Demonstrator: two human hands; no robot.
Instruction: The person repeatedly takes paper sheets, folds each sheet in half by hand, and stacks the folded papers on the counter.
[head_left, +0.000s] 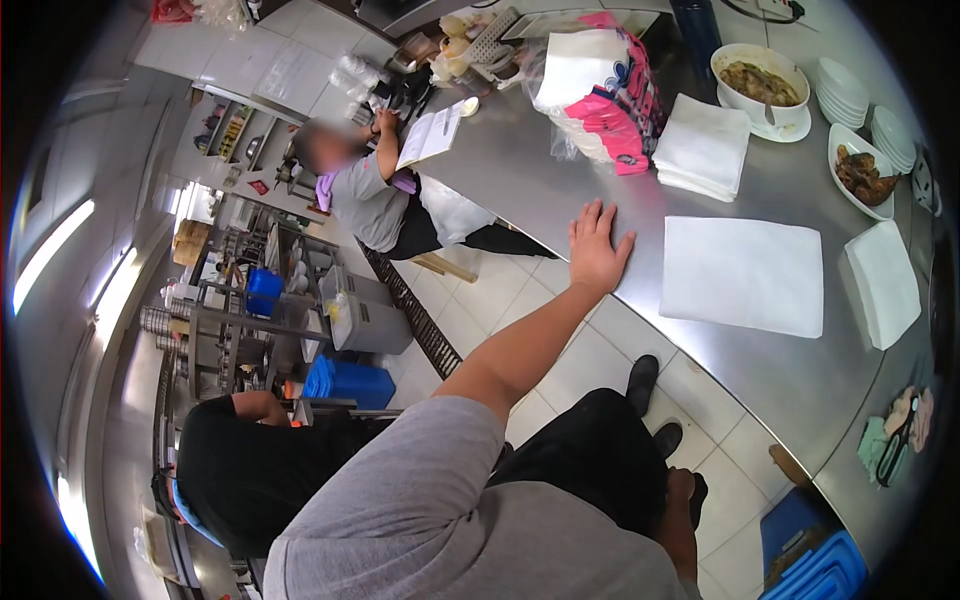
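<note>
The left hand is lying palm down along the edge of the tabletop, its fingers spreading and gripping nothing. The right hand is sitting low beside the black trousers (I cannot tell how its fingers are shaping). Near the left hand, a flat white napkin is lying on the tabletop; a folded napkin stack is resting by it, next to a pink package. A narrower white pile is lying on the napkin's other side, near a dish holding browned meat. A bowl of food is standing beside 2 dish stacks. Elsewhere, 1 person in grey is sitting by an open notebook
</note>
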